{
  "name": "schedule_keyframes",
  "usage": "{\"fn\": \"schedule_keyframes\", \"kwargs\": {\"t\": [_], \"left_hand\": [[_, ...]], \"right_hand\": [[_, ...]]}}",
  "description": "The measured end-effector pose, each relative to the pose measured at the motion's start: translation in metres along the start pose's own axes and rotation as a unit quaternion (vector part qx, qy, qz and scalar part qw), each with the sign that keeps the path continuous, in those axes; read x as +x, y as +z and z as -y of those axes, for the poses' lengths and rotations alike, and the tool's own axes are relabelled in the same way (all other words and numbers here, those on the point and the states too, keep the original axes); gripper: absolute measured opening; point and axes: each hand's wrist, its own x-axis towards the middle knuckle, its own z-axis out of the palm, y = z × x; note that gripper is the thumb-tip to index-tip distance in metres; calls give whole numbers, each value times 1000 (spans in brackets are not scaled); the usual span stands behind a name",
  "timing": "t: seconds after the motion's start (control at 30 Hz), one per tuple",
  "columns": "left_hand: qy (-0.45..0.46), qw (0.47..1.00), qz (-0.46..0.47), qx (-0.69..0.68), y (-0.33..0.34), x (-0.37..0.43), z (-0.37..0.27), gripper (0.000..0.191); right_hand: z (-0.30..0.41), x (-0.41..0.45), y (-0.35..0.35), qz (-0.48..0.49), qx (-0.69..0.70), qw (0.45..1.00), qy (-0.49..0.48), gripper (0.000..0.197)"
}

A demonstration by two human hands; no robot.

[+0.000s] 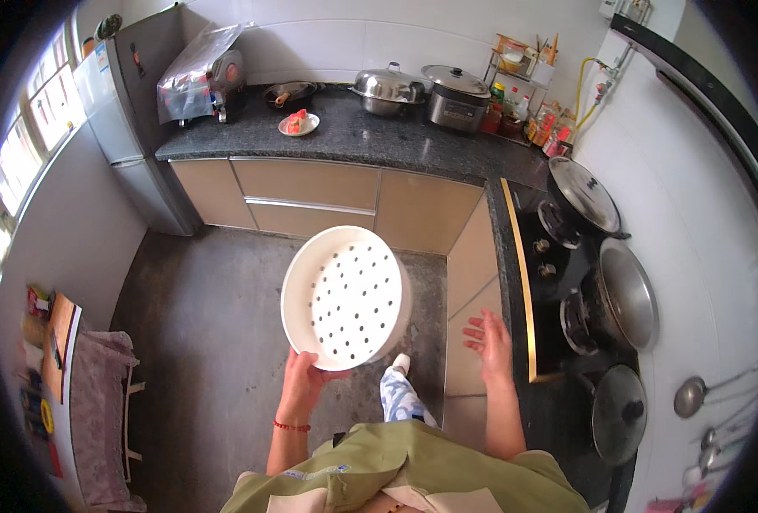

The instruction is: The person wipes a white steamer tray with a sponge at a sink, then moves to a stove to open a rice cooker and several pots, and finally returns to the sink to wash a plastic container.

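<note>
A round white steamer basket (353, 295), its base dotted with several holes, is held up in front of me over the floor. My left hand (308, 372) grips its near rim, thumb on the inner side. The basket is tilted so that its inside faces me, and nothing lies in it. My right hand (491, 343) holds nothing; its fingers are spread beside the cabinet front (472, 346), apart from the basket and left of the gas stove (555, 276).
A wok (629, 295) and a lidded pan (587, 192) sit on the stove, with a glass lid (619, 413) nearer me. Along the dark countertop (366, 138) stand a steel pot (388, 93), an electric cooker (457, 99) and a plate of fruit (299, 124). A fridge (122, 115) is at far left.
</note>
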Motion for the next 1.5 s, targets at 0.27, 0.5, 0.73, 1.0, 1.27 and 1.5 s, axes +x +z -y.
{"fn": "schedule_keyframes", "kwargs": {"t": [0.27,0.5,0.73,1.0,1.27,1.5], "left_hand": [[26,992,-109,63,30,157,-40,57],[77,983,-159,50,58,282,-37,57],[77,980,-178,35,40,431,-68,58],[148,964,-217,32,87,532,-127,56],[197,924,-327,-32,95,527,-87,54],[206,897,-382,-90,115,524,-51,51]], "right_hand": [[83,216,4,-17,-68,989,-127,29],[172,429,40,-35,-264,911,-314,30],[247,589,116,-89,-384,855,-337,41],[303,769,163,-96,-588,740,-313,64],[298,878,179,-54,-656,686,-310,63],[316,875,189,-19,-690,638,-342,45]]}}
